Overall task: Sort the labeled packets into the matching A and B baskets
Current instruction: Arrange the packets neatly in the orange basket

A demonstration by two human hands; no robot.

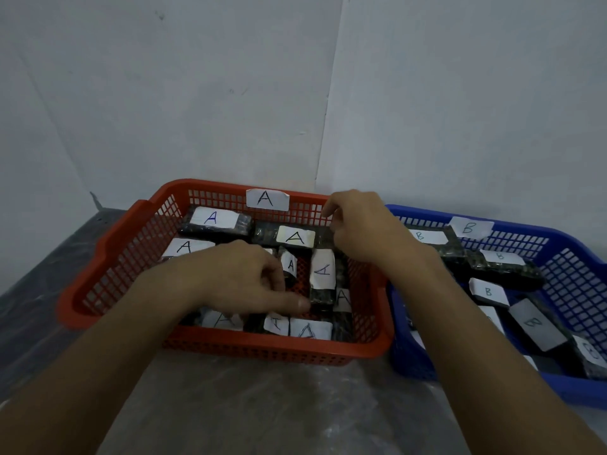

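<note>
The red basket (108,244), tagged A on its back wall, holds several dark packets with white A labels. My left hand (236,277) is inside it with the fingers curled. Its thumb touches the lower end of a packet (322,274) that lies lengthwise, and a small A packet (290,266) sits by the fingertips. My right hand (364,228) hovers over the basket's back right corner. Its fingers curl down onto the right end of a back-row A packet (289,237). The blue basket (571,280), tagged B, stands to the right with several B packets (538,323). Neither hand's grip is visible.
Both baskets stand side by side, touching, on a grey plastic-covered table (262,405). They sit in a corner of white walls (230,93). The table's bare part lies in front of the red basket, between my forearms.
</note>
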